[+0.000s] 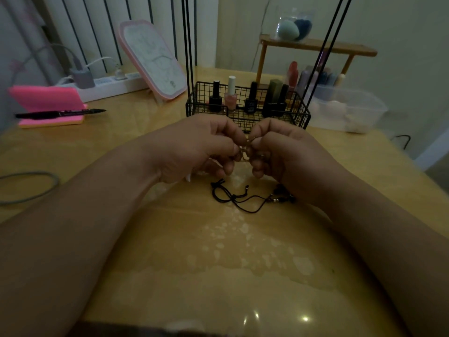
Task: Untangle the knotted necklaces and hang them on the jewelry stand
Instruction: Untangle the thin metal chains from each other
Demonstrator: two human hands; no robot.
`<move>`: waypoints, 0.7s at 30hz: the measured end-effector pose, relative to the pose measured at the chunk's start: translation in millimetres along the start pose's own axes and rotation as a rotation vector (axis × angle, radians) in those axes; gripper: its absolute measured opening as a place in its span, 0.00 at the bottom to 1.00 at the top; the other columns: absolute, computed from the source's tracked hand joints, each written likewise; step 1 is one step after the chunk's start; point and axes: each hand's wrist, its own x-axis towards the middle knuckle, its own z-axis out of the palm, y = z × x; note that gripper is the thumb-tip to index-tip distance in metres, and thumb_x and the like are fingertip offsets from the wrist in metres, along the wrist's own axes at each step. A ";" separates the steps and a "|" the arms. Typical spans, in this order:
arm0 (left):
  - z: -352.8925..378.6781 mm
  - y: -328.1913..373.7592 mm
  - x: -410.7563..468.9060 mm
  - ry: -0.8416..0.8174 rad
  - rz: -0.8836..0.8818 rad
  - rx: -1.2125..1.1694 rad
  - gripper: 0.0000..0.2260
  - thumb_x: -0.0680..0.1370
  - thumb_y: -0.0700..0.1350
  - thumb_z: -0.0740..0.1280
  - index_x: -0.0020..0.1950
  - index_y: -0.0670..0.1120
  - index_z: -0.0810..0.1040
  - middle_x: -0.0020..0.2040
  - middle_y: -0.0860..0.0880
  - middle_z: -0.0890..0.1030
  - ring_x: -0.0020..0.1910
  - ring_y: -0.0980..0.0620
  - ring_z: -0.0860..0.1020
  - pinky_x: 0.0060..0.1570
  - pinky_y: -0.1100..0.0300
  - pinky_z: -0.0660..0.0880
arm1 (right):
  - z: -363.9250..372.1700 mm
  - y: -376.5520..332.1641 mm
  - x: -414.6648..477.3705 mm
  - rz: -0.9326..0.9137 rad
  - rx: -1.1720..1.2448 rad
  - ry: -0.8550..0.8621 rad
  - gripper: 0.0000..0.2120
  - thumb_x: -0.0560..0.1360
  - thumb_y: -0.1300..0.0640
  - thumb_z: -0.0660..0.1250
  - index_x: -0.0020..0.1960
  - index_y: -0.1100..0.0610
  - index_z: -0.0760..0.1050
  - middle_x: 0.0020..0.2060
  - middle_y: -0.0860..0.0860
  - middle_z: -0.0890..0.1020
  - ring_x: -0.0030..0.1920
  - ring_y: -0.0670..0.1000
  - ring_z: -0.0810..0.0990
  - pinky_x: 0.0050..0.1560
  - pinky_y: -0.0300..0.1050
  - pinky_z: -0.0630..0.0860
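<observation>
While a black cord necklace (233, 198) lies on the desk (218, 263) just below, the left hand (194, 147) and right hand (286, 154) each pinch a knotted gold chain (245, 149) between them. A light grip that eases loops apart, never tugging, looks wisest.

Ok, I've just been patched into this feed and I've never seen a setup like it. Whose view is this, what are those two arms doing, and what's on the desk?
There is no machine here. One camera sits on a person's head and looks down at their own bare arms. The left hand and right hand are held over the table, and both pinch a small gold-coloured chain between their fingertips. A black cord necklace lies loose on the table below them. Behind the hands stands a wire basket of nail polish bottles. At far left, a pen rests on a pink notepad.
</observation>
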 end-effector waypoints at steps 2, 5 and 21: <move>-0.2 1.4 -1.5 0.008 -0.004 0.107 0.07 0.82 0.34 0.66 0.57 0.42 0.81 0.39 0.43 0.84 0.36 0.48 0.83 0.36 0.59 0.81 | 1.2 0.0 -0.2 -0.024 -0.022 0.014 0.04 0.79 0.66 0.65 0.49 0.58 0.76 0.38 0.53 0.80 0.36 0.51 0.77 0.37 0.45 0.77; 2.5 4.5 -4.0 0.011 0.017 0.215 0.05 0.83 0.38 0.66 0.55 0.42 0.81 0.41 0.41 0.86 0.38 0.47 0.85 0.37 0.59 0.83 | 0.8 -0.6 -0.3 -0.042 -0.051 0.025 0.07 0.81 0.68 0.63 0.49 0.58 0.75 0.39 0.53 0.80 0.36 0.50 0.77 0.38 0.45 0.78; 3.0 4.1 0.9 0.159 0.016 -0.009 0.05 0.85 0.42 0.64 0.52 0.42 0.76 0.42 0.44 0.84 0.31 0.46 0.82 0.29 0.58 0.75 | -2.7 0.2 0.3 -0.033 -0.148 -0.002 0.03 0.71 0.59 0.65 0.42 0.52 0.77 0.41 0.51 0.80 0.41 0.50 0.78 0.41 0.43 0.78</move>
